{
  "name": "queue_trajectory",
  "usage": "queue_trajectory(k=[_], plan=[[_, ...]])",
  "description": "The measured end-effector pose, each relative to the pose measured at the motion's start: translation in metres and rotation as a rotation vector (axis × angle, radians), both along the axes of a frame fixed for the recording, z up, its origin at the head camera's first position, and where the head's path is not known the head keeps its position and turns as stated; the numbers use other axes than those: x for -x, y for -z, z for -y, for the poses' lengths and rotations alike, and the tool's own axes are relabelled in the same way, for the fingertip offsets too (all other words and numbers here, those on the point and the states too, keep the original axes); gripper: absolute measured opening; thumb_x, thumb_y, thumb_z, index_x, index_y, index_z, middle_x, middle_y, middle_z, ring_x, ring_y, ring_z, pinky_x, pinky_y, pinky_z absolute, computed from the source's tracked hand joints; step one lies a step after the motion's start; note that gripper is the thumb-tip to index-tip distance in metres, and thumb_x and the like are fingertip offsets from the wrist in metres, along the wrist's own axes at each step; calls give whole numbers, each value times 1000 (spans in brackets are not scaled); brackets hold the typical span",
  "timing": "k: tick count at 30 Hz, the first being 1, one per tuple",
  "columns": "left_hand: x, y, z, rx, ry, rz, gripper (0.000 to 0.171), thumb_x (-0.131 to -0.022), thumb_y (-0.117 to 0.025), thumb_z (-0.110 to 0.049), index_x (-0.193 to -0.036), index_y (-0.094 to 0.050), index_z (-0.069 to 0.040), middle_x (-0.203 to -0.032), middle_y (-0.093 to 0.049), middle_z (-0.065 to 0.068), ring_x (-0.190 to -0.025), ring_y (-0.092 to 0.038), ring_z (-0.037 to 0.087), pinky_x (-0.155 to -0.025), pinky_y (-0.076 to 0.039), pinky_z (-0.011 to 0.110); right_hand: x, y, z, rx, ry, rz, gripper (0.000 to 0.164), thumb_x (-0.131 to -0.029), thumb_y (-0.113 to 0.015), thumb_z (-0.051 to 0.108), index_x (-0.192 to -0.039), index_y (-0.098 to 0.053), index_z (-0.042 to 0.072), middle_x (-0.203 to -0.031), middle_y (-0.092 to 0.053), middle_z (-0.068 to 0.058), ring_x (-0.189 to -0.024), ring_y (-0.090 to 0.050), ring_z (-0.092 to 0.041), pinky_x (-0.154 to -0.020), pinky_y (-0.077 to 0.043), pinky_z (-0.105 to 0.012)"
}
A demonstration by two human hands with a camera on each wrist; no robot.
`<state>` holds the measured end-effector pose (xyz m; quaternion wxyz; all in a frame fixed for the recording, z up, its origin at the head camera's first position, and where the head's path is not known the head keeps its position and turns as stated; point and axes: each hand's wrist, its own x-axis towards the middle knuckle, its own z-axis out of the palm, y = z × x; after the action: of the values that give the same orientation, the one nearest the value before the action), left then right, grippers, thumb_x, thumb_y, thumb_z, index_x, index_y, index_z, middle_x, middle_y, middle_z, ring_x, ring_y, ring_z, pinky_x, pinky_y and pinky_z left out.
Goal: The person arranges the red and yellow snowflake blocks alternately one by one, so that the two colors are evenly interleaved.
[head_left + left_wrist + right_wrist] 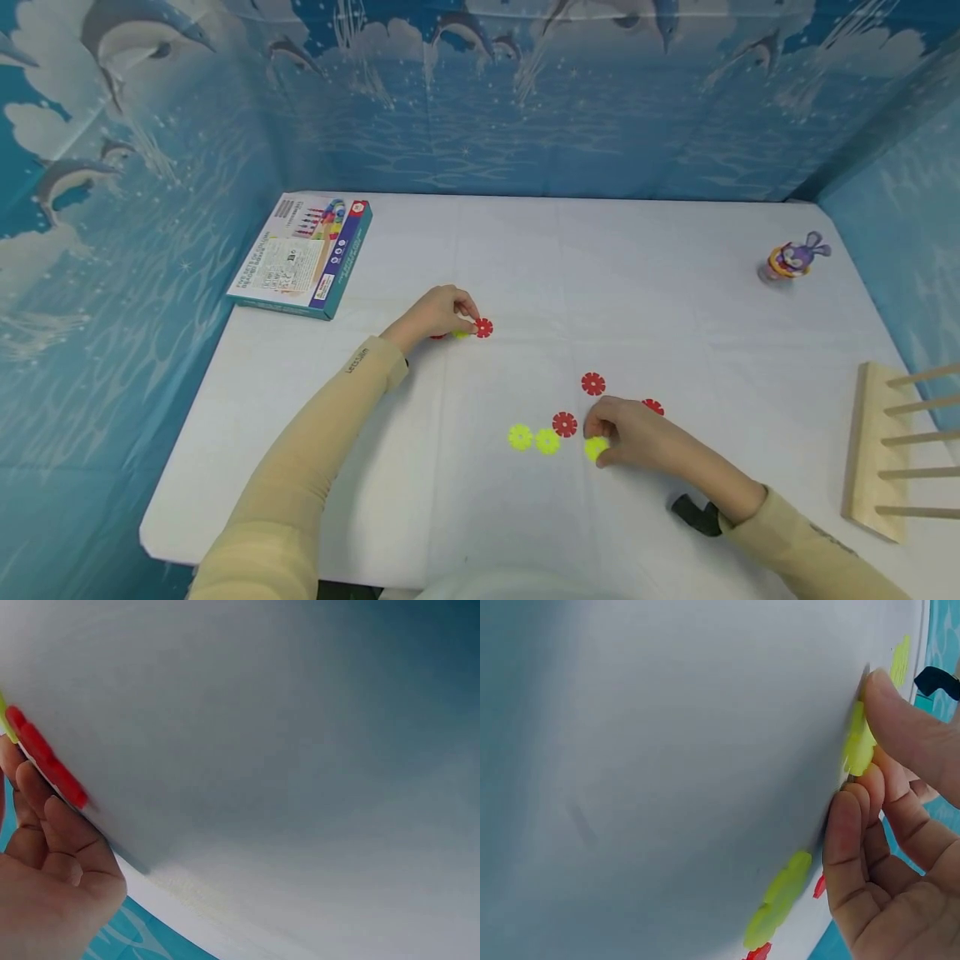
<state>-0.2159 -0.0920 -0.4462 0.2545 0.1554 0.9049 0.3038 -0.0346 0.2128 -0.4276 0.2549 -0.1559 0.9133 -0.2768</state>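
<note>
My left hand (441,312) rests low at the table's centre-left, thumb and fingertip pinching the edge of a red notched plastic disc (483,327). A yellow disc (461,334) and another red disc (46,756) lie beside it, partly hidden under that hand. Nearer the front, my right hand (636,433) pinches a yellow notched disc (860,741) between thumb and fingers, close to the tabletop. To its left are two yellow discs (547,441) and a red disc (565,424). One more red disc (592,383) lies beyond it, and another (653,407) shows behind the hand.
A flat printed box (296,254) lies at the table's back left. At the back right stands a small purple toy figure with long ears (798,256). A wooden rack with several pegs (873,450) sits on the right edge of the white-covered table (510,258).
</note>
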Motion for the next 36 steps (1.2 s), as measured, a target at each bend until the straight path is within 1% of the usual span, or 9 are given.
queue_trajectory(k=[5, 9, 13, 15, 18, 23, 29, 34, 36], plan=[[1, -1, -1, 2, 1, -5, 15, -85, -77, -18, -98, -73, -12, -104, -60, 6, -98, -53, 21, -88, -44, 32, 1, -1, -2, 13, -2, 8, 32, -69, -89, 13, -88, -63, 19, -82, -54, 6, -78, -49, -13, -65, -46, -22], [1, -2, -1, -1, 6, -8, 15, -85, -77, -18, -98, -73, -12, -103, -60, 5, -97, -52, 20, -87, -44, 31, 6, -2, -6, 57, -45, 8, 26, -73, -86, 14, -83, -64, 22, -79, -55, 8, -76, -50, -11, -63, -47, -21], [2, -3, -2, -7, 13, -11, 15, -85, -76, -17, -98, -73, -11, -102, -60, 5, -96, -52, 20, -86, -44, 31, 13, -6, -9, 83, -86, 46, 22, -76, -83, 14, -79, -64, 24, -75, -57, 10, -73, -52, -9, -62, -47, -22], [2, -3, -2, -6, 15, -11, 15, -85, -76, -18, -99, -73, -11, -102, -60, 5, -96, -52, 20, -86, -44, 31, 18, -9, -9, 87, -90, 76, 20, -78, -82, 14, -78, -64, 23, -73, -56, 10, -71, -52, -9, -62, -46, -22], [2, -3, -2, -7, 16, -8, 15, -86, -76, -18, -99, -73, -12, -103, -60, 5, -97, -52, 20, -87, -44, 31, 30, -15, -9, 101, -77, 111, 18, -79, -80, 12, -78, -65, 20, -72, -57, 7, -69, -52, -11, -62, -45, -23], [0, -2, -1, -11, 10, 3, 15, -85, -76, -17, -99, -73, -12, -103, -60, 5, -98, -52, 20, -89, -44, 32, 57, -21, -4, 145, -25, 123, 12, -82, -78, 11, -87, -68, 14, -76, -61, 3, -72, -55, -15, -65, -47, -25], [-2, 1, 0, -16, 13, 1, 14, -86, -76, -18, -98, -73, -12, -102, -61, 5, -97, -52, 20, -87, -44, 31, 90, -19, 14, 160, 63, 117, 15, -84, -77, 16, -94, -68, 11, -82, -64, -1, -76, -57, -19, -69, -48, -30], [-1, 1, 0, -19, 3, 2, 14, -85, -76, -17, -98, -73, -12, -101, -60, 5, -96, -52, 20, -85, -44, 30, 117, -17, 35, 169, 118, 108, 18, -86, -76, 19, -100, -68, 11, -88, -65, -4, -82, -56, -19, -75, -48, -30], [-1, 0, 0, -16, 1, 2, 14, -85, -76, -17, -97, -73, -12, -101, -60, 4, -96, -52, 19, -85, -44, 29, 126, -16, 44, 180, 149, 120, 20, -86, -75, 19, -102, -68, 10, -89, -65, -4, -84, -58, -19, -77, -47, -30]])
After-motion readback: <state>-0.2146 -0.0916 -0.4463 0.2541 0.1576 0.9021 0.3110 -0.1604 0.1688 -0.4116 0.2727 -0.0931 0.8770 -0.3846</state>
